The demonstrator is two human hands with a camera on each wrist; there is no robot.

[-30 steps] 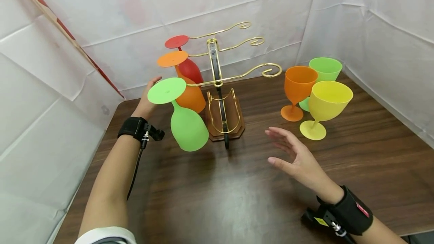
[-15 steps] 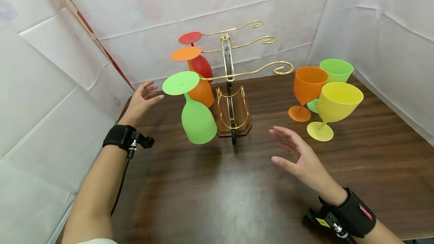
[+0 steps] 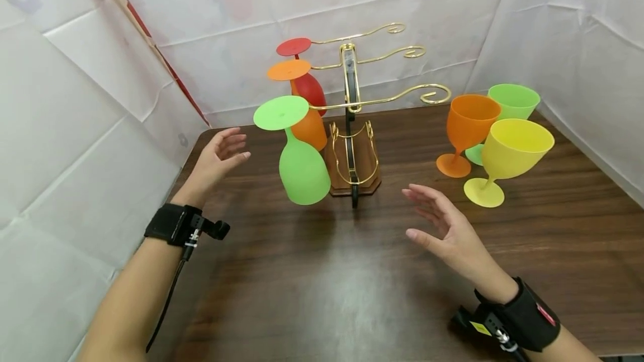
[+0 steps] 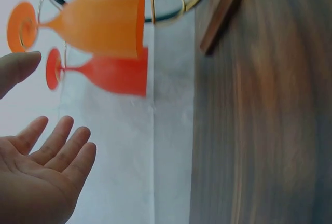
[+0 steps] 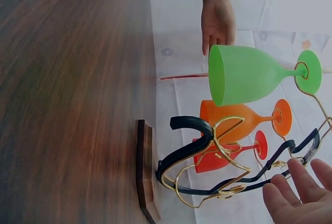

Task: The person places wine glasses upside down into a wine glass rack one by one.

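A gold and black wine glass rack on a wooden base stands on the table. Upside down from its left hooks hang a green goblet, an orange goblet and a red goblet. The rack's right hooks carry no goblets. My left hand hovers left of the hanging goblets, its fingers relaxed and holding nothing. In front of the rack, on the right, my right hand is raised with loose fingers, also with nothing in it. Nearest to it is an upright yellow goblet.
Beside the yellow goblet stand another orange goblet and another green goblet, both upright and close together. The dark wooden table meets white sheeting at its back and sides.
My left hand has drawn away from behind the hanging green goblet, toward the left and nearer to me. The head view has shifted, while my right hand stays nearly where it was.
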